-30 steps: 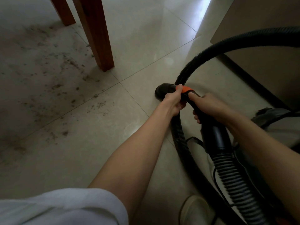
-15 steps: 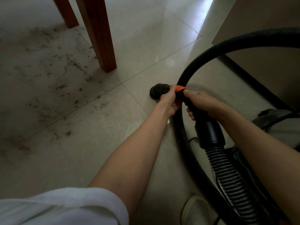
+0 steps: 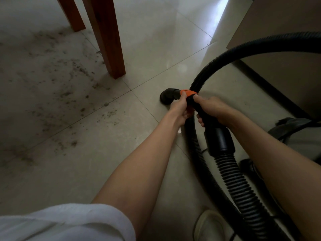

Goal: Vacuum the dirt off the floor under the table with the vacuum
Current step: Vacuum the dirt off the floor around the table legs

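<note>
Since a moment ago your nozzle (image 3: 168, 96) has slid left toward the dirt (image 3: 66, 94). Your left hand (image 3: 179, 108) pinches the orange collar (image 3: 188, 93) to aim; your right hand (image 3: 212, 110) wraps the wand (image 3: 206, 117) to push. Dirt lies far left, by the table leg (image 3: 107, 37).

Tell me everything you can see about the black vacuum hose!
The vacuum hose is a long black ribbed tube that looks like bendy plastic. It loops in a big curve from the right edge of the picture down across the tiled floor. Its front end has a smooth black handle piece, an orange ring and a short black nozzle close to the floor. The left hand grips it by the ring; the right hand grips the handle.
</note>
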Available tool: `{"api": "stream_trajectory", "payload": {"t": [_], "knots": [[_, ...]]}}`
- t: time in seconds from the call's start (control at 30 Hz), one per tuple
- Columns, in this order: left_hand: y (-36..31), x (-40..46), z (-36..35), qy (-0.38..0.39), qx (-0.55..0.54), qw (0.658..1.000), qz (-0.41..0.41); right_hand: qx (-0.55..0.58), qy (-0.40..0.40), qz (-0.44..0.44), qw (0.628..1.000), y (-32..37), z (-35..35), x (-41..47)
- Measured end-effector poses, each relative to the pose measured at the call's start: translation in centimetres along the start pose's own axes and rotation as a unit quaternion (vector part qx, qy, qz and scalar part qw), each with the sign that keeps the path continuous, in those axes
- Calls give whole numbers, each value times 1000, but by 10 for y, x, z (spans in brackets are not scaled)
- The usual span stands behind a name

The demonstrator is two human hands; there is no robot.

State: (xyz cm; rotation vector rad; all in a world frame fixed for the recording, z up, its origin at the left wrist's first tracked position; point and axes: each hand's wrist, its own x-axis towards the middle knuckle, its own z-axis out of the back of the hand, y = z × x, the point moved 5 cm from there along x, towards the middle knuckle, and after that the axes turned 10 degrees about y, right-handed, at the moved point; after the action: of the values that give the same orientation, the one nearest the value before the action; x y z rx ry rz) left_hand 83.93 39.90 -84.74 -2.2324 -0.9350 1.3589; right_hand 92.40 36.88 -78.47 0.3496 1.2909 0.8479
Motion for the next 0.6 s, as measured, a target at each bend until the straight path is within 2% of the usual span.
{"api": "stream_trajectory", "payload": {"t": [0.13, 0.23, 0.43, 0.6], "knots": [[5, -5, 10, -9, -81, 997, 7, -62, 75, -53, 994, 1, -2, -10], [14, -13, 15, -35, -130, 991, 26, -83, 102, -91, 987, -2, -2, -21], [31, -37, 30, -59, -204, 976, 49, -140, 133, -88, 977, 1, -25, -32], [37, -50, 46, -57, -207, 975, 58, -93, 188, -105, 972, 5, -42, -37]]}}
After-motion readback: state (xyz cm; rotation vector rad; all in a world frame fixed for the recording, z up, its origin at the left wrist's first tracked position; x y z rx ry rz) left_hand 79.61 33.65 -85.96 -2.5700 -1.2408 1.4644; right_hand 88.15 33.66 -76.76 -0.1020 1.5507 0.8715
